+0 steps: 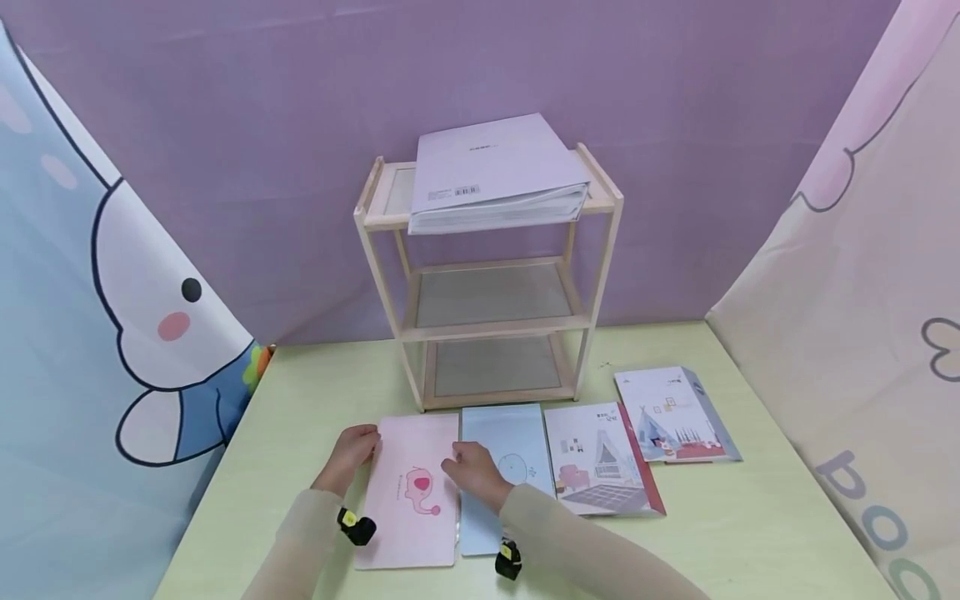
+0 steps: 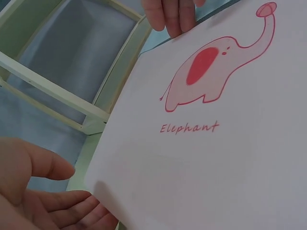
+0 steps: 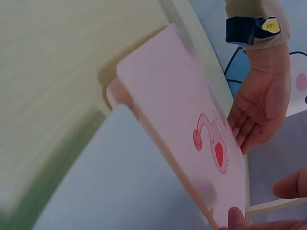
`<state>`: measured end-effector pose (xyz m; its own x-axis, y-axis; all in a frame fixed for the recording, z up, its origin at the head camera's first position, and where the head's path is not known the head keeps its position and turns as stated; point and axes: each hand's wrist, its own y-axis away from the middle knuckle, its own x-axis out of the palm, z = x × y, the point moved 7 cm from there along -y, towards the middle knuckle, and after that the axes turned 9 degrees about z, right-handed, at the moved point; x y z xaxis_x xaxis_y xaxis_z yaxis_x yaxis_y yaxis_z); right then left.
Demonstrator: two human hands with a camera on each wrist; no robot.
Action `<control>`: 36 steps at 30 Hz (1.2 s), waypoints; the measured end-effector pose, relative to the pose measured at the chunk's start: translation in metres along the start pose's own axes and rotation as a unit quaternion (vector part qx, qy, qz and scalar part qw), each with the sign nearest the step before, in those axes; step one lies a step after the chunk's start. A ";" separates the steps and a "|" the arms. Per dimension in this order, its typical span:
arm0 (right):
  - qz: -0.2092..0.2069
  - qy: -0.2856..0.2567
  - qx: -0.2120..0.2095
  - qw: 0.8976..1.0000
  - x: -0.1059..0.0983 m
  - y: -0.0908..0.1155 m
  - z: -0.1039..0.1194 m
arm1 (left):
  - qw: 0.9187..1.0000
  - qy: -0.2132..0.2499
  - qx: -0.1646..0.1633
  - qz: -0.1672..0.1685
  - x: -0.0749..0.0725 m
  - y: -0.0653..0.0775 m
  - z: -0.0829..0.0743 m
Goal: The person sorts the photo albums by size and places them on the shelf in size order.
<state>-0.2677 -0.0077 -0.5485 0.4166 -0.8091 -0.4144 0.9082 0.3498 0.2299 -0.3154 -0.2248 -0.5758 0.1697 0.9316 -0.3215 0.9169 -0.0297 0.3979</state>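
A pink notebook (image 1: 412,533) with a red elephant drawing lies in front of the shelf. My left hand (image 1: 356,454) touches its upper left edge; in the left wrist view the thumb stands off the cover and the fingertips meet the edge. Across from it, my right hand (image 1: 477,477) is at the upper right edge, partly over a light blue notebook (image 1: 480,533). Fingers (image 2: 180,17) of the right hand touch the pink notebook's edge in the left wrist view. A second pink layer (image 3: 113,93) shows under the top cover in the right wrist view.
A wooden three-tier shelf (image 1: 498,329) stands behind, with large white books or folders (image 1: 495,167) on top. To the right lie two illustrated notebooks: one with a red edge (image 1: 600,442), another with a grey edge (image 1: 660,400). Printed cloth hangs on both sides of the table (image 1: 720,533).
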 end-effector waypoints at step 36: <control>0.028 0.076 0.016 0.997 0.013 -0.009 0.002 | 0.999 0.003 -0.043 0.004 -0.002 -0.012 0.006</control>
<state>-0.2705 -0.0223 -0.5541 0.4698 -0.7077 -0.5276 0.8828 0.3746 0.2835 -0.3247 -0.2288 -0.5850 0.1737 0.9338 -0.3128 0.8814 -0.0057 0.4724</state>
